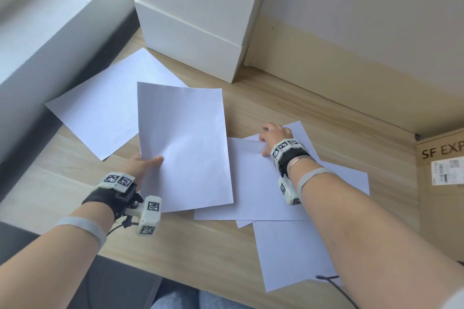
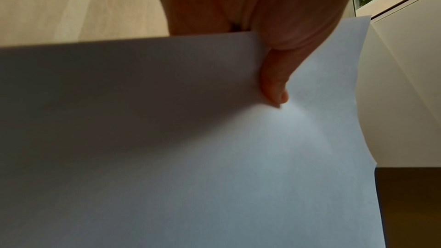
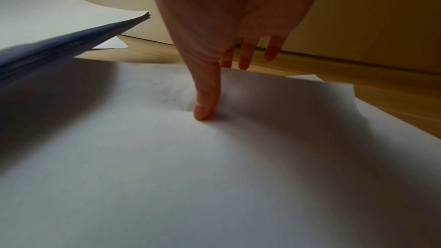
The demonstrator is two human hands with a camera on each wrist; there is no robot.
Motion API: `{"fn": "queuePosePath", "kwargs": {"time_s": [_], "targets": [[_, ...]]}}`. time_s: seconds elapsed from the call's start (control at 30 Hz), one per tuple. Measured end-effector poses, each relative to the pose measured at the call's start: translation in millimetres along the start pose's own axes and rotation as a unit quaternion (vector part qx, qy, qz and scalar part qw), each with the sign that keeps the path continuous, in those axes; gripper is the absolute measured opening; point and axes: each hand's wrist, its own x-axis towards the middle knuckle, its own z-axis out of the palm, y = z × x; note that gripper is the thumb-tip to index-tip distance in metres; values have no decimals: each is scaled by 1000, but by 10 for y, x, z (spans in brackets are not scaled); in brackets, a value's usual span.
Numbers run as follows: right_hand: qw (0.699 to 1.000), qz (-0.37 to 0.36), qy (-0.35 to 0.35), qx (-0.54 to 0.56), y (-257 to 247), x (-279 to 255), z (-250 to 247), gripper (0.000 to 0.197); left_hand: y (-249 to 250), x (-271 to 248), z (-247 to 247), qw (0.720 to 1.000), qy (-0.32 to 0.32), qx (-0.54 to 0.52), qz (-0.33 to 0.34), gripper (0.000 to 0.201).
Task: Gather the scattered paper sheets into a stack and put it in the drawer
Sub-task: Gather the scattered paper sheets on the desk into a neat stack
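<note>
Wooden and pale, the flat bench [image 1: 288, 105] carries all the things. At its back stands a tall white block of two stacked drawer boxes [image 1: 193, 20]; both fronts look closed. On the right side is a brown cardboard box with black letters [image 1: 442, 183].

White paper sheets lie spread on the bench. One big white sheet [image 1: 105, 105] lies flat on the left, apart from both hands. The held white paper stack [image 1: 183, 145] is near the middle, lifted off the bench and tilted; the right wrist view shows several thin layers at its edge. A few loose white sheets [image 1: 251, 183] lie on the right, crossing over each other, and one of them reaches toward the near edge under the right arm.

The left hand [image 1: 140, 165] pinches the held stack at its lower left corner, thumb on top and fingers [image 2: 203, 7] underneath. The right hand [image 1: 273, 138] is on the far edge of the top loose sheet, with its thumb [image 3: 205, 101] pressing down on the paper and its fingers [image 3: 245, 54] curled over the edge, lifting it a little.
</note>
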Motion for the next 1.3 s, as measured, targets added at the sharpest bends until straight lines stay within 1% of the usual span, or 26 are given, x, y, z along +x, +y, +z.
{"fn": "queuePosePath", "kwargs": {"time_s": [0.1, 0.23, 0.27, 0.37, 0.43, 0.6, 0.67, 0.73, 0.8, 0.87, 0.9, 0.97, 1.17, 1.3], "targets": [[1000, -8, -11, -14, 41, 45, -24, 34, 0, 29, 46, 1000, 0, -1, -6, 42], [999, -29, -20, -24, 91, 83, -44, 39, 2, 32, 87, 1000, 11, 11, -14, 42], [999, -32, -23, -12, 101, 87, -42, 37, 5, 17, 98, 1000, 10, 10, -13, 41], [998, -40, -32, 33, 143, 80, -55, 24, 14, 13, 117, 1000, 9, 6, -13, 41], [998, -35, -33, 47, 171, 84, -70, 22, 20, -2, 132, 1000, 6, 1, -11, 42], [998, -6, -52, 44, 263, 81, -165, 36, 26, -48, 151, 1000, -7, -10, -8, 38], [996, 8, -47, 70, 339, 42, -206, 34, 33, -67, 152, 1000, -7, -11, -8, 38], [995, 25, -18, 100, 433, -20, -243, 31, 45, -83, 157, 1000, -4, -9, -8, 39], [989, 47, 16, 139, 531, -95, -296, 38, 64, -97, 166, 1000, 1, -7, -6, 42], [982, 67, 31, 176, 627, -173, -351, 49, 80, -124, 180, 1000, 1, 0, -9, 42], [978, 73, 36, 194, 680, -212, -369, 50, 81, -134, 189, 1000, 1, 2, -12, 41], [968, 88, 56, 228, 789, -288, -379, 46, 59, -136, 210, 1000, -2, 9, -13, 38], [918, 144, 134, 344, 1076, -493, -412, 37, 21, -145, 241, 999, 20, 38, -9, 39], [883, 173, 190, 393, 1109, -546, -449, 34, -19, -139, 260, 999, 26, 44, -14, 41]]}}
